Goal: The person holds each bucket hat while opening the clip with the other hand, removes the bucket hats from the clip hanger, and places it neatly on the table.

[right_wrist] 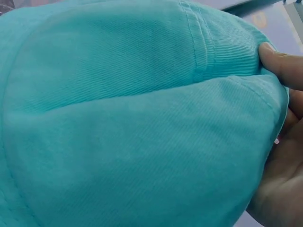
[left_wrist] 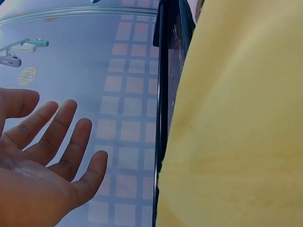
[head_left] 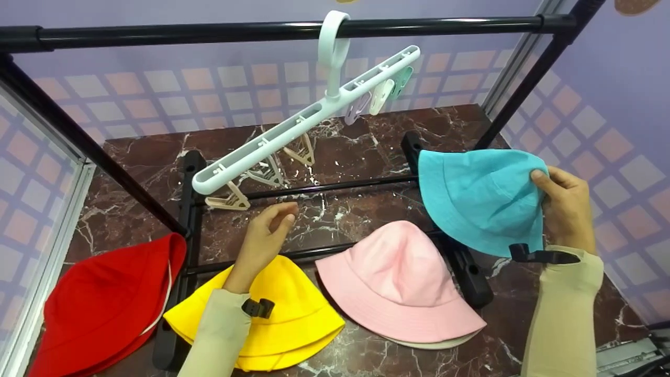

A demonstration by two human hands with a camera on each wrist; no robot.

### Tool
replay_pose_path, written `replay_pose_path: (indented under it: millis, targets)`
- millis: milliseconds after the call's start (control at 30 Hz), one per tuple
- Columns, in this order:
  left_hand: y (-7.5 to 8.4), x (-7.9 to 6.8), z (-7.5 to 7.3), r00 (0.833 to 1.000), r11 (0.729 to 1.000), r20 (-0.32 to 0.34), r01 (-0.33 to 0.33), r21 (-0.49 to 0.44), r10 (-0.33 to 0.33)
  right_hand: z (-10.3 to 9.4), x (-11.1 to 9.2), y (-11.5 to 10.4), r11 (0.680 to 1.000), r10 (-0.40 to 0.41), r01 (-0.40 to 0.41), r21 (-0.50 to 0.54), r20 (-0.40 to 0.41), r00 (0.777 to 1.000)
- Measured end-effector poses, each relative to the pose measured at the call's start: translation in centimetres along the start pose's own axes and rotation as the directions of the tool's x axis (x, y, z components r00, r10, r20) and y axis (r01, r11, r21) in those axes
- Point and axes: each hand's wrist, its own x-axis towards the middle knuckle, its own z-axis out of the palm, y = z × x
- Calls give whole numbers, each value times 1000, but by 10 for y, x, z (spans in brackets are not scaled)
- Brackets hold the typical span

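My right hand [head_left: 570, 209] pinches the crown of a turquoise bucket hat [head_left: 484, 193], thumb on top, at the right of the head view. That same hat [right_wrist: 142, 123] fills most of the right wrist view. Above the yellow bucket hat [head_left: 293, 314], my left hand [head_left: 267, 230] holds nothing; its fingers are relaxed and spread in the left wrist view. A pale clip hanger [head_left: 309, 120] hangs by its hook from the black rail, with several clips dangling; a beige clip [head_left: 230, 199] is nearest the left hand.
A red bucket hat [head_left: 104, 303] lies at the left, and a pink bucket hat [head_left: 400, 283] lies right of the yellow one. The black rack's top rail [head_left: 183, 34] crosses above, and its lower bars span the brown marble surface [head_left: 340, 141].
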Motion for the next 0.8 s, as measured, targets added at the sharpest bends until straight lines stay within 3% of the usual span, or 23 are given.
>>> replay_pose_path:
  millis: [167, 367, 600, 800]
  targets:
    - [-2, -2, -1, 1000, 1000, 6, 5, -3, -5, -13, 0, 7, 996, 24, -23, 89, -8, 1000]
    - [-5, -4, -1, 1000, 1000, -1, 3, 14, -3, -26, 3, 14, 982, 74, -61, 176, -73, 995]
    - [-6, -4, -2, 1000, 1000, 1, 0, 8, 0, -44, 5, 17, 946, 212, -179, 270, -97, 972]
    - [-7, -5, -4, 1000, 1000, 5, -17, -7, 17, -59, 4, 25, 932, 244, -196, 305, -128, 961]
